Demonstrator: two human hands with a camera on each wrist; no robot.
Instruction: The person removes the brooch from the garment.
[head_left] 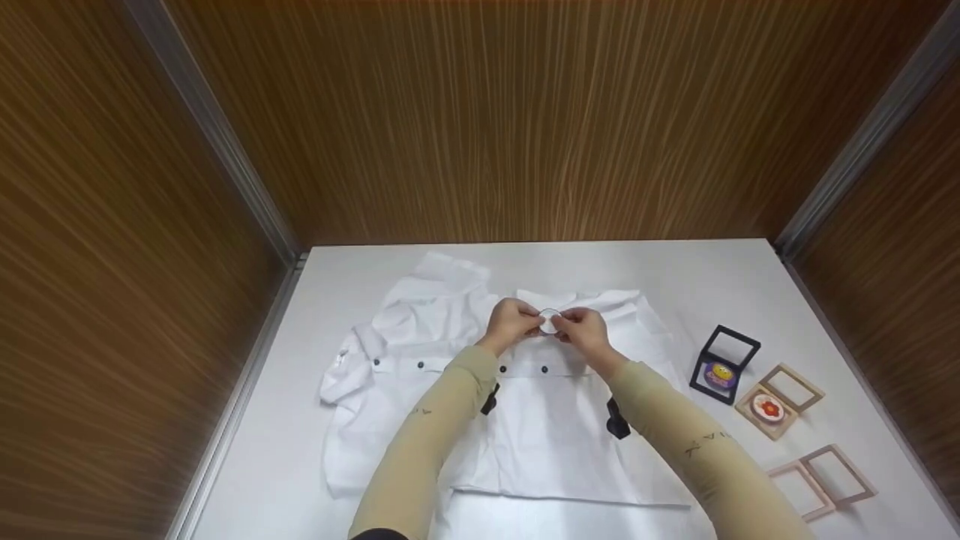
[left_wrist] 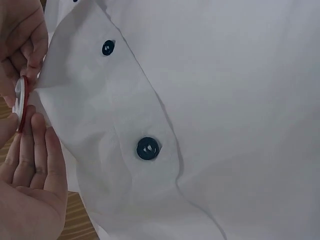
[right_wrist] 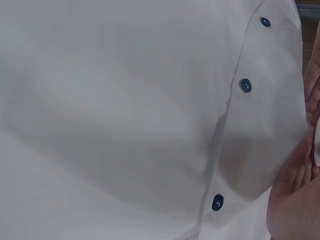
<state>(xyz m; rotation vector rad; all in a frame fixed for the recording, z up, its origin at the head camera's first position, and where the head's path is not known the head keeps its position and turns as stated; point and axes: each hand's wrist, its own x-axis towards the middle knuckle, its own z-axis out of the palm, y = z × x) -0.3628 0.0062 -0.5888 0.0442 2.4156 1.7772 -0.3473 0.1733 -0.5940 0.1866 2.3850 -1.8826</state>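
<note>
A white garment with dark buttons lies spread on the table. Near its far edge both hands meet at a round badge, pale on the side facing up and red-rimmed in the left wrist view. My left hand pinches the badge's left side between thumb and fingers. From the right, my right hand pinches it too, thumb on the pale face. The red side of the badge is against or very close to the garment's edge; whether a pin goes through the cloth is hidden.
Right of the garment stand an open black case with a purple-and-yellow badge and an open wooden case with a red-flower badge. A pinkish open case lies nearer. Wood-grain panels enclose the table.
</note>
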